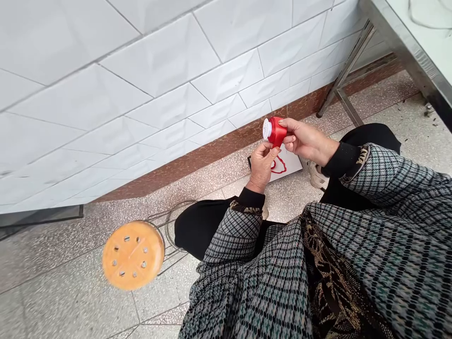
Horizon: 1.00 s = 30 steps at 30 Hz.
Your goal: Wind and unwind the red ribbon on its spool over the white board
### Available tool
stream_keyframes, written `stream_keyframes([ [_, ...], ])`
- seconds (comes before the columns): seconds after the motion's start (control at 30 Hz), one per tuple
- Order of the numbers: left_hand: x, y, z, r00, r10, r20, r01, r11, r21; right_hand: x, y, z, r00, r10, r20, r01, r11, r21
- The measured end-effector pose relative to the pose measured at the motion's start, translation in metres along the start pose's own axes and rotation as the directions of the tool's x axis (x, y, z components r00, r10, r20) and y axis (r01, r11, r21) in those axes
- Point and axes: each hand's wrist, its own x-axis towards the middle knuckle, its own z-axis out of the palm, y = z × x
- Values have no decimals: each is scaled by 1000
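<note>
A roll of red ribbon (278, 133) on a white spool is held up in front of me, its round white flange facing left. My right hand (308, 139) is closed on the roll, thumb on top and fingers curled at its side. From below, my left hand (262, 165) pinches the lower part of the ribbon between thumb and fingers. Beneath the hands lies a white board (292, 165) with a dark edge. A red wavy outline (280, 165) shows on it, partly hidden by my left hand; what it is made of I cannot tell.
An orange round stool (133, 255) with holes in its seat and metal legs lies tipped at left. White tiled wall (169, 108) rises ahead above a brown skirting (212, 147). A metal-framed table (416, 52) stands at right. My knees flank the board.
</note>
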Motion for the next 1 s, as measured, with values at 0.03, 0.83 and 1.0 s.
stream_keyframes([
  [0.03, -1, 1, 2, 1000, 5, -24, -4, 999, 32, 0, 0, 1, 1000, 2, -9, -2, 1000, -6],
  [0.83, 17, 12, -37, 960, 81, 268, -140, 968, 210, 6, -6, -11, 939, 327, 110, -317, 943, -98],
  [1.0, 15, 11, -36, 973, 21, 230, -47, 993, 107, 1, -4, -6, 936, 336, 108, -326, 940, -99],
])
